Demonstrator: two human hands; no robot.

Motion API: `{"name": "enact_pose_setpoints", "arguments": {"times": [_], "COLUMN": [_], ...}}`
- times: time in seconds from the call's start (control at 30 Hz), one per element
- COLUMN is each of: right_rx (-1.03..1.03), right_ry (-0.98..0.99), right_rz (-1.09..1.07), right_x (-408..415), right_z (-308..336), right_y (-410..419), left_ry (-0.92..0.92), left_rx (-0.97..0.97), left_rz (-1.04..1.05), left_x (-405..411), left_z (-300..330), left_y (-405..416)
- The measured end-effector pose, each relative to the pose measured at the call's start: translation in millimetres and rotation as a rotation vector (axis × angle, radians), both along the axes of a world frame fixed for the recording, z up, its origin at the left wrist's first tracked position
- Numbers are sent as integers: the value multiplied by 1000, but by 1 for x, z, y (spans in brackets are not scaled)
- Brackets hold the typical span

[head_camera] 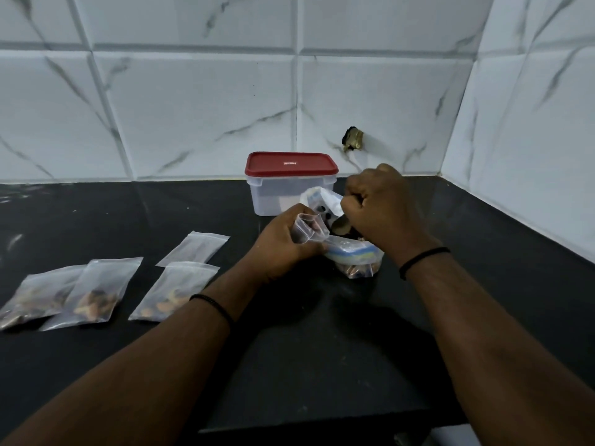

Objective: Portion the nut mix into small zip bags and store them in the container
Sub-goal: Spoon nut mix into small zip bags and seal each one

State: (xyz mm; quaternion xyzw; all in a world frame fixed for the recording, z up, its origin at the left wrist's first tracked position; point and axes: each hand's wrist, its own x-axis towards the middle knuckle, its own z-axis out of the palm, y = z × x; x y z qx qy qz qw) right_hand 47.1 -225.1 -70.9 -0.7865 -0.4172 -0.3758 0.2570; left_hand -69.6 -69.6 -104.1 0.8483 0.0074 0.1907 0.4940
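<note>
My left hand (283, 246) pinches a small clear zip bag (309, 230) and holds its mouth open beside the big nut mix bag (354, 255), which has a blue zip strip and lies open on the counter. My right hand (378, 204) is curled in a fist over the big bag, gripping what looks like a spoon (341, 225) whose bowl dips into the nuts. Behind both hands stands the clear container (277, 197) with its red lid (289, 164) on. To the left lie three small filled bags (96, 294) and a flat small bag (193, 249).
The black counter (322, 349) meets white marble-look tiled walls at the back and right, forming a corner. A small brass fitting (353, 139) sticks out of the back wall above the container. The counter's front edge runs near the bottom of the view.
</note>
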Motion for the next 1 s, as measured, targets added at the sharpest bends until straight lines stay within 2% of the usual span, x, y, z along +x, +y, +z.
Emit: {"name": "enact_pose_setpoints", "arguments": {"times": [0.1, 0.2, 0.33, 0.47, 0.63, 0.73, 1.0], "right_rx": [-39, 17, 156, 124, -66, -96, 146], "right_ry": [48, 59, 28, 80, 219, 368, 660], "right_rz": [8, 13, -38, -51, -100, -91, -97], "right_x": [0, -1, -2, 0, 2, -2, -11], "right_z": [-4, -4, -1, -5, -10, -13, -7], "right_y": [0, -1, -8, -8, -1, 2, -1], "left_ry": [-6, -7, -8, -20, -24, -12, -36], "left_rx": [3, -22, -145, -223, -178, -184, -186], "left_rz": [-3, 2, 11, 13, 27, 30, 50], "left_x": [1, 3, 2, 3, 2, 1, 0], "left_z": [-2, -2, 0, 2, 2, 1, 0], "left_y": [2, 6, 14, 23, 21, 21, 21]}}
